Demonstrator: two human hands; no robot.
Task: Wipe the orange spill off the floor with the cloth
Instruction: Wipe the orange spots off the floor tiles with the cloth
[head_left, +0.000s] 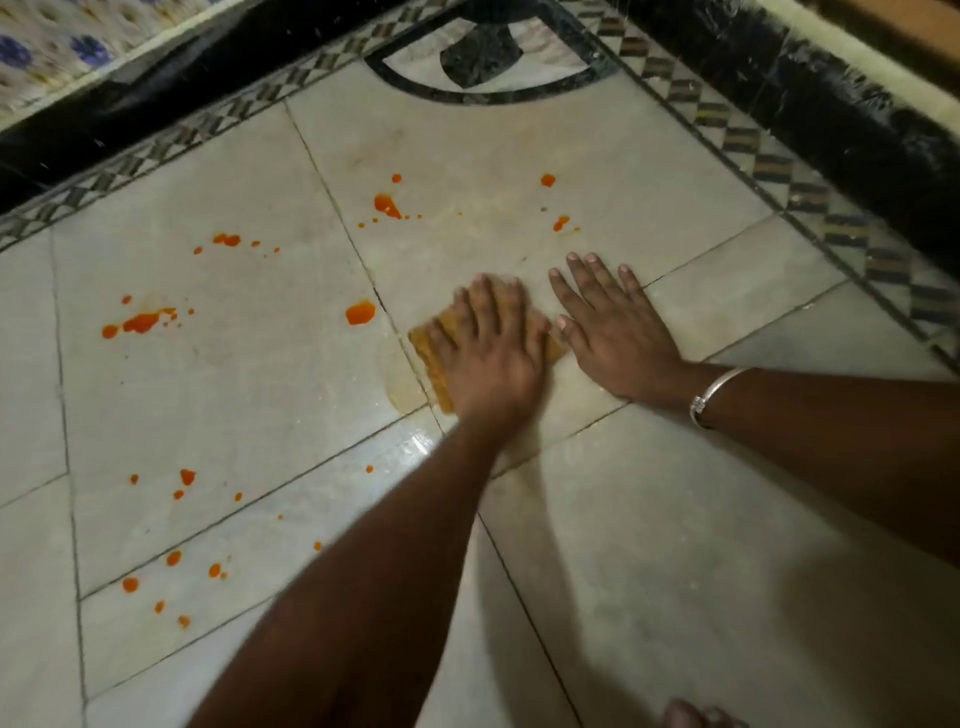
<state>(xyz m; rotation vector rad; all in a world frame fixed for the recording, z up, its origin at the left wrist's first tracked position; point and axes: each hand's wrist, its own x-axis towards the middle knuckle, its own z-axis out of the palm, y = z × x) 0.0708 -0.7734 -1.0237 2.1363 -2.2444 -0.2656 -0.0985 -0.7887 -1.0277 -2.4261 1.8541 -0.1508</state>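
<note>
- Toes (696, 716) just peeked in at the bottom.
- Left hand (488, 358) lay flat on the cloth (428, 353) over a tile joint, fingers straight, pressing, not gripping.
- Right hand (615, 338) was spread on bare floor (675, 519) just beside it, holding nothing.
- Early days I'd say: spill (361, 313) drops were all over the left tiles, a few beyond the hands.
- Pale marble, chequered border (769, 166), black skirting (831, 104).

Both forearms (363, 597) bare right to the frame edge; left hand (488, 358) and right hand (613, 332) bare too. Thin silver bangle (714, 395) on the right wrist, plain band with a small knob-like end on its near side. Bare toes (696, 717) at the bottom edge, blurred.
</note>
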